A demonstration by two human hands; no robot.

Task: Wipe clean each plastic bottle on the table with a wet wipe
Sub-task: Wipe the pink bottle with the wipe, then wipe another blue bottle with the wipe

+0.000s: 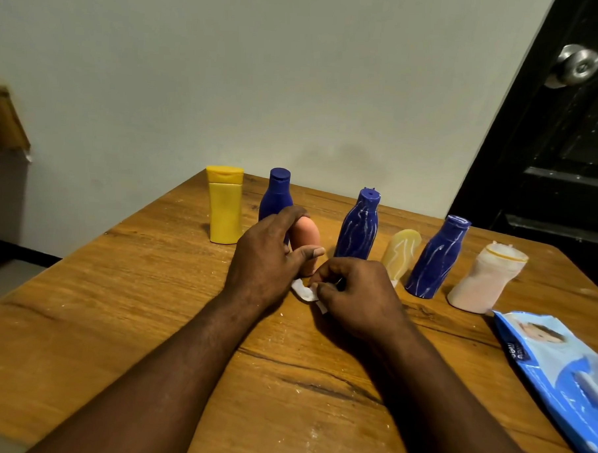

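Nearest, at the right edge: blue wipe pack [558, 367], flat on the wooden table [115, 321], partly cut off by the frame. Two bare forearms reaching in from the near edge toward the table's middle.

Right hand [353, 293] low over the tabletop, fingers curled, pinching a small bunched white wet wipe [303, 290]. Wipe showing only at that hand's left side, down by the foot of the peach bottle [307, 233]; whether touching it, hard to tell. Left hand [265, 259] just left of the right one, gripping that peach bottle: fingers hooked over its rounded top and far side, thumb stretched across its front. Peach bottle upright, about mid-table, slightly nearer than the row behind.

Beyond the hands, a loose row of bottles running from far left to nearer right.
- Far left: yellow bottle [224, 209], upright, flat cap.
- Just right of it: plain blue bottle [276, 194], upright, lower half hidden behind the left hand.
- Right of the peach bottle: streaked blue bottle [359, 225], upright, white smears down its sides.
- Next: pale yellow bottle [401, 254], shorter, also smeared white, its foot hidden behind the right hand.
- Next: second streaked blue bottle [436, 259], leaning in the wide-angle view.
- Last on the right: whitish-pink bottle [483, 279], dusted white, yellowish ring round its neck, just beyond the wipe pack.

White specks scattered over the wood.

Farthest: pale plain wall [229, 69] behind the table; at far right, dark door [551, 151] with round metal knob [577, 65].
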